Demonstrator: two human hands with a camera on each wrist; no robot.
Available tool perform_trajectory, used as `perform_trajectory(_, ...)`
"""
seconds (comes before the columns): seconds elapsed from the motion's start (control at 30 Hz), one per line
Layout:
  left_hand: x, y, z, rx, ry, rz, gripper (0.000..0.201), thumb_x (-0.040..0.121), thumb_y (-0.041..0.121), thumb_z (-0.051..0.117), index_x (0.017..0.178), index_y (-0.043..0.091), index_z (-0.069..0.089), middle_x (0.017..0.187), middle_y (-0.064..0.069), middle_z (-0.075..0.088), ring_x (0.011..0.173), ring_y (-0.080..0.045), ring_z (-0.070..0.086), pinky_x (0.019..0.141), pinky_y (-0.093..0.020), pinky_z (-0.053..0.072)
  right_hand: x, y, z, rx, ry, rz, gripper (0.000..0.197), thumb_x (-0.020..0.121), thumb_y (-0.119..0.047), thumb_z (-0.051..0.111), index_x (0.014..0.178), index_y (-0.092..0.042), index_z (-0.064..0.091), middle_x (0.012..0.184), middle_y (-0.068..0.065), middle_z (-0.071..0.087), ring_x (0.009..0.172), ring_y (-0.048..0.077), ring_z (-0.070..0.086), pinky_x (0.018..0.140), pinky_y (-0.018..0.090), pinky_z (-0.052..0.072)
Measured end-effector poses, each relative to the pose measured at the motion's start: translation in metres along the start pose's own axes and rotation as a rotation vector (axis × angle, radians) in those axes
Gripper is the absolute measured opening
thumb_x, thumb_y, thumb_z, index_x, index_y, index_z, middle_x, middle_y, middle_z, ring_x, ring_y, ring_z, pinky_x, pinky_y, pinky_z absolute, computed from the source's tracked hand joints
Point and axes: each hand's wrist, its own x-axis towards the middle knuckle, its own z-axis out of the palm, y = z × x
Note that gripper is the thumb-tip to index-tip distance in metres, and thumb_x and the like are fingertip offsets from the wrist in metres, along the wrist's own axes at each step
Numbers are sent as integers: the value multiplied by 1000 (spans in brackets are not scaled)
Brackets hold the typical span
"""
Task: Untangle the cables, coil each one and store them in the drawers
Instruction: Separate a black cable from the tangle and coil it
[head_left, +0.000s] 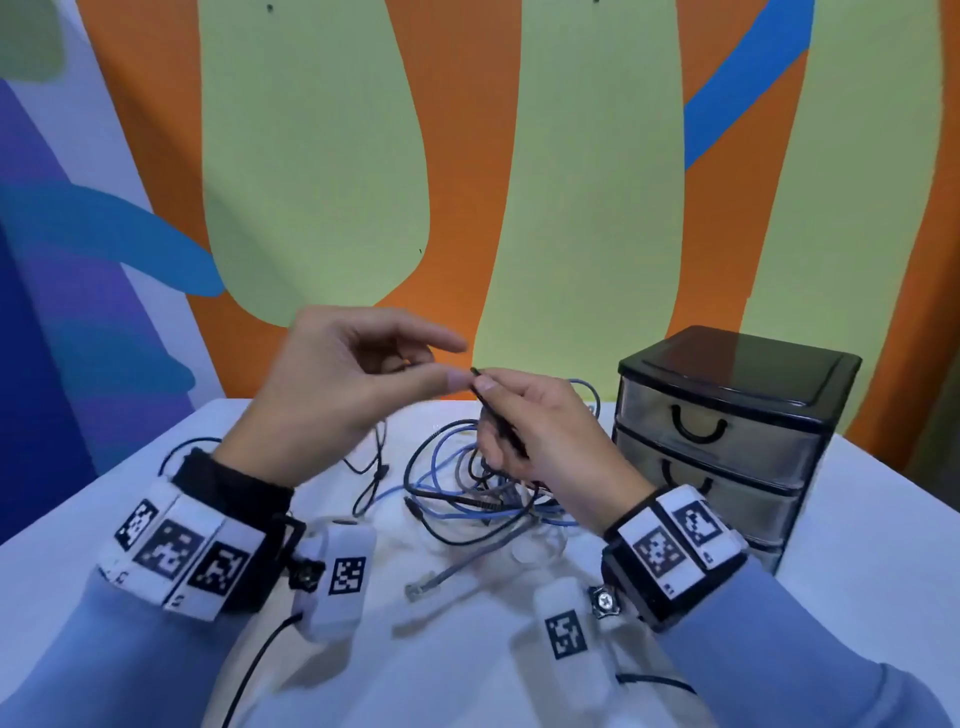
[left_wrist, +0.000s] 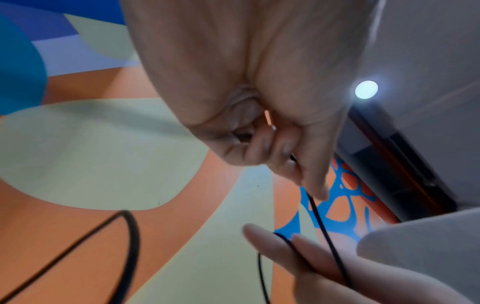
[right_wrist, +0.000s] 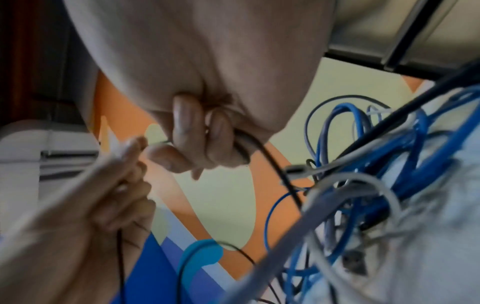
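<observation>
A tangle of blue, grey and black cables (head_left: 483, 493) lies on the white table (head_left: 857, 545). Above it my left hand (head_left: 441, 364) is raised, its fingers curled round a thin black cable (head_left: 381, 447) that hangs down to the table. My right hand (head_left: 488, 395) grips the same thin black cable (left_wrist: 320, 222) close by, with its tip (head_left: 475, 370) poking out between the thumbs. In the left wrist view my left hand (left_wrist: 272, 148) pinches the cable. The right wrist view shows my right hand (right_wrist: 202, 139) curled round the black cable (right_wrist: 270, 158).
A black three-drawer unit (head_left: 727, 431) with smoky fronts stands at the right, all drawers closed. A grey network cable's plug (head_left: 415, 590) lies near the table's front. A painted wall stands right behind the table.
</observation>
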Motion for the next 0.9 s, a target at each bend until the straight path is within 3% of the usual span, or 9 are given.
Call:
perform_trajectory(0.07,3,-7,-7,-14,113,17,24,72,19,96,93,14,85,79,-21,73,72,-31,57,74,-61,54,-3,-6,-1,127,-89,58,35,110,-20,44,120,-3,72,51,4,38,45,14,20,43,22,16)
perform_trajectory(0.13,3,-10,-8,7,174,33,24,71,21,96,90,11,84,79,-21,73,71,-39,60,76,-64,55,-6,-13,-2,243,-206,103,35,107,-23,46,112,-3,74,55,3,29,49,15,12,47,28,8)
perform_trajectory(0.27,5,-23,-5,151,176,50,28,81,38,86,76,11,80,61,-9,61,55,-18,46,52,-29,39,-9,-20,-4,467,-283,110,31,102,-25,47,110,-5,69,56,-1,37,44,10,10,45,26,7)
perform_trajectory(0.33,5,-29,-2,249,85,-21,35,90,47,75,73,17,77,53,-2,55,50,-11,40,50,-27,32,-9,-21,-6,578,-224,56,37,105,-23,44,124,-3,67,57,-2,45,41,9,11,43,23,10)
perform_trajectory(0.47,0,-28,13,343,-252,-144,31,101,47,63,92,22,78,55,4,61,47,-8,47,53,-28,36,-7,-26,-7,755,-17,-43,42,111,-20,39,142,3,55,79,3,68,41,5,42,44,17,28)
perform_trajectory(0.6,-8,-13,35,391,-485,-75,15,106,30,64,116,24,75,59,1,62,50,-11,50,53,-27,38,-4,-26,-8,885,163,-183,39,112,-8,37,145,14,38,118,30,72,96,27,77,79,23,62)
perform_trajectory(0.7,-10,0,46,468,-520,57,15,105,28,64,102,17,73,61,-3,55,55,-18,45,53,-29,33,0,-22,-9,744,307,-244,36,114,-9,34,146,7,34,116,32,72,109,37,74,91,30,61)
perform_trajectory(0.83,3,14,41,482,-482,76,28,96,35,78,79,15,72,55,2,52,57,-17,52,52,-22,28,2,-18,-12,315,329,-162,38,115,-15,33,152,-11,36,101,12,80,86,25,79,71,26,61)
perform_trajectory(0.9,18,18,30,440,-467,27,25,91,33,85,75,16,74,49,10,49,82,2,18,53,-18,27,2,-14,-12,173,304,-73,38,114,-16,36,152,-15,41,87,3,80,67,18,74,58,28,58)
